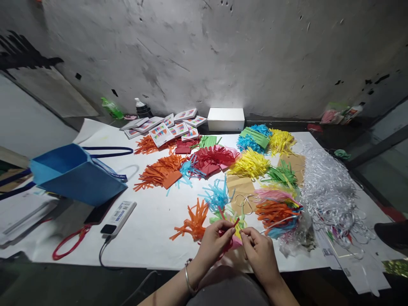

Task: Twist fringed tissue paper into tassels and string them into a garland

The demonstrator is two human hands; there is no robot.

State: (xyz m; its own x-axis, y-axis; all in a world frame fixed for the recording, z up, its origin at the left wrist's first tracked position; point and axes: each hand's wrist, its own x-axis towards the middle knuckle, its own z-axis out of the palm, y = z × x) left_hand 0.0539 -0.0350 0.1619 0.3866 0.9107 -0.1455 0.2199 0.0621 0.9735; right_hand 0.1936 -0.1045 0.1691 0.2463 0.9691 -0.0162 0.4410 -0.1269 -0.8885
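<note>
Near the table's front edge my left hand (213,241) is closed on a red paper tassel (236,222), whose twisted end pokes out past the thumb. My right hand (259,250) is close beside it, thumb and fingertips pinched together at the twisted end; what sits between them is too small to make out. Just beyond my hands lie an orange tassel (193,223), a light blue tassel (218,193) and a brown paper piece (237,189) with white string (246,203) on it. Right of my right hand rests a bundle of orange tassels (276,213).
Farther back are fringed paper stacks in orange (161,170), red (213,159) and yellow (250,163). Small printed boxes (162,134) and a white box (226,119) stand behind. At left are a blue bag (79,178) and a power bank (119,217); at right, a white string heap (330,189).
</note>
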